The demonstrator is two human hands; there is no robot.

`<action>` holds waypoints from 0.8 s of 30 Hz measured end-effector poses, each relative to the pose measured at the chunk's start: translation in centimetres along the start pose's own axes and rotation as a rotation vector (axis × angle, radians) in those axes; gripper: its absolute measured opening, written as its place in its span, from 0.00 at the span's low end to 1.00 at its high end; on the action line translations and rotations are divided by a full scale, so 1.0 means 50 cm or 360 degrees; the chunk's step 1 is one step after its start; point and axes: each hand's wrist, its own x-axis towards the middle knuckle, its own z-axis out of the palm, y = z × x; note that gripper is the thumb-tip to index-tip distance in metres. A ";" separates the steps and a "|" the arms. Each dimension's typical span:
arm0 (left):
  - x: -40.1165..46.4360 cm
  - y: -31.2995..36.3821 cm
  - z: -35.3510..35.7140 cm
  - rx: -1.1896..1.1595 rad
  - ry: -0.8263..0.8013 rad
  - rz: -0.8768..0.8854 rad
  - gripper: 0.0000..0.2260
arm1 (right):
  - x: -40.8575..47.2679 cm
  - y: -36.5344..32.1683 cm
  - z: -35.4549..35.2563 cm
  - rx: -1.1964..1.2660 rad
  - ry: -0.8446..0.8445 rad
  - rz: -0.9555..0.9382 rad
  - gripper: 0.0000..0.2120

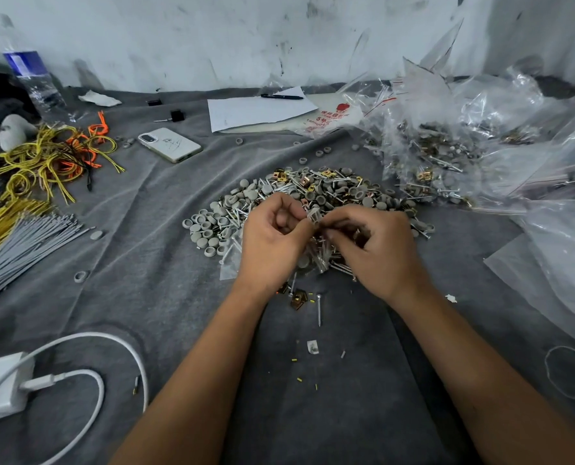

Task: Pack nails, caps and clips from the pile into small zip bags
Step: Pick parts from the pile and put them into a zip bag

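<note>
Fingers of the left hand (272, 229) and right hand (373, 243) pinch a small zip bag (314, 217) by its top just above the pile (312, 196), probably to seal it near the supply

You have one pile (312, 209) of nails, caps and clips at frame centre, too many pieces to count. One phone (169, 144), one pen (282, 96) and one water bottle (32, 80) sit across the upper frame. One white charger (2, 384) lies at lower left. One loose nail (319, 310) and two brass clips (294, 295) lie between your wrists.
</note>
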 end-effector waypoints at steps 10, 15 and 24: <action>0.002 -0.009 -0.003 0.0058 -0.0021 -0.0040 0.09 | 0.021 0.061 -0.100 -0.0702 0.0155 0.0834 0.06; 0.001 -0.004 0.002 0.0118 -0.0104 0.0007 0.05 | 0.030 0.029 -0.183 -0.0811 -0.0637 0.0909 0.12; 0.001 -0.012 0.002 0.0189 -0.0126 -0.0002 0.07 | 0.038 0.005 -0.179 -0.0719 -0.1256 0.1023 0.05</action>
